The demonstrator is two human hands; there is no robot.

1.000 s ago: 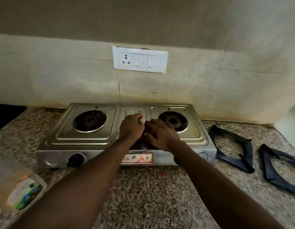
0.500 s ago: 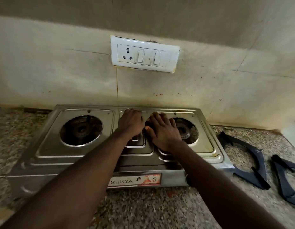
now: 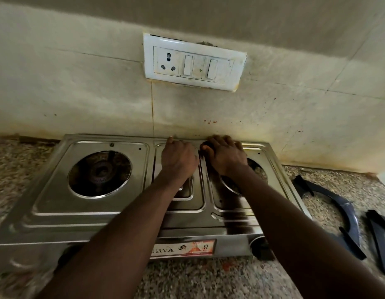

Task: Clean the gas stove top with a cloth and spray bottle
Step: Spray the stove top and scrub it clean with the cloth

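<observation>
Setting: speckled stone bench (image 3: 208, 281) below a stained tiled wall, white switch plate (image 3: 193, 63) at upper centre of the frame
Stove: steel two-burner gas stove (image 3: 96, 212) fills the middle, long axis running across the frame, back edge against the wall, burner wells bare
Lifted parts: two dark pan supports (image 3: 346, 216) lie on the bench at the right edge, apart from the stove
Hands, left: the left hand (image 3: 178, 160) rests on the centre panel at the back edge, its back to the camera, fingers folded under; whether it holds anything cannot be told
Hands, right: the right hand (image 3: 227, 155) sits just beside it, fingers arched over a small dark patch (image 3: 205, 145) that may be the cloth; grip or plain press cannot be told
Spray bottle: not in frame
Key relation: both hands are at the stove's far rim, so the rest of the top lies below them in the frame and out to both sides; the left hand is nearer the left burner (image 3: 100, 173), the right hand overlaps the right burner (image 3: 259, 169)
Likely step: wiping the rear strip at the centre, with strokes toward the near edge probably next
</observation>
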